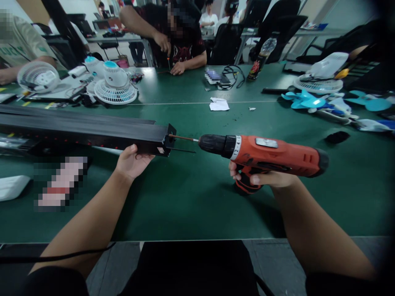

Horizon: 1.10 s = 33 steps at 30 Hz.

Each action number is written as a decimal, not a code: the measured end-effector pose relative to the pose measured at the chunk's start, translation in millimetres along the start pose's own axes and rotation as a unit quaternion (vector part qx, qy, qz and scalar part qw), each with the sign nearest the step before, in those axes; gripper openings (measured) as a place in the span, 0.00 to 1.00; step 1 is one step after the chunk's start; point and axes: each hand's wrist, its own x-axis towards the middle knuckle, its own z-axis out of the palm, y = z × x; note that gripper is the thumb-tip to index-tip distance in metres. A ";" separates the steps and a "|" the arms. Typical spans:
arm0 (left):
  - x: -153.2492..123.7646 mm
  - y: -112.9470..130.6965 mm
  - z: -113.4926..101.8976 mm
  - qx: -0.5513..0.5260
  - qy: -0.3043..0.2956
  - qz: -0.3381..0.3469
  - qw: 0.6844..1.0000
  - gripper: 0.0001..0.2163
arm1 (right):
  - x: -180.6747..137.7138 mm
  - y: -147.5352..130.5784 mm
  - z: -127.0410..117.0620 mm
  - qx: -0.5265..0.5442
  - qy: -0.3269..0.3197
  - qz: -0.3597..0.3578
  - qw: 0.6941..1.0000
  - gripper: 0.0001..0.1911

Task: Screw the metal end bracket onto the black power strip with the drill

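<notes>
An orange and black cordless drill [274, 154] lies level in my right hand [262, 179], its chuck pointing left. My fingers wrap its handle. From the chuck a long thin bit [183, 137] reaches to the end plate of a long black metal housing [123, 131]; whether its tip is engaged cannot be made out. My left hand [135, 160] grips the underside of that housing near its right end, thumb on the front face. A thin dark rod [185, 151] sticks out below the bit.
Fan parts with a white grille [115, 91] stand at the back left; blue fan blades [304, 100] lie at the right. A pixelated pink object [63, 181] is at the left. Across the table [191, 205], a person holds a screwdriver [168, 59] near a bottle [262, 59].
</notes>
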 end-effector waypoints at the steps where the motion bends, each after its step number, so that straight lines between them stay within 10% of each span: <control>1: -0.2 0.2 0.7 0.001 0.003 -0.001 1.000 0.21 | -0.2 0.5 0.3 0.003 0.003 0.000 1.000 0.22; 33: 1.1 -0.8 -7.1 0.025 -0.004 0.008 1.000 0.17 | 0.4 4.0 -0.5 0.019 0.004 -0.005 1.000 0.22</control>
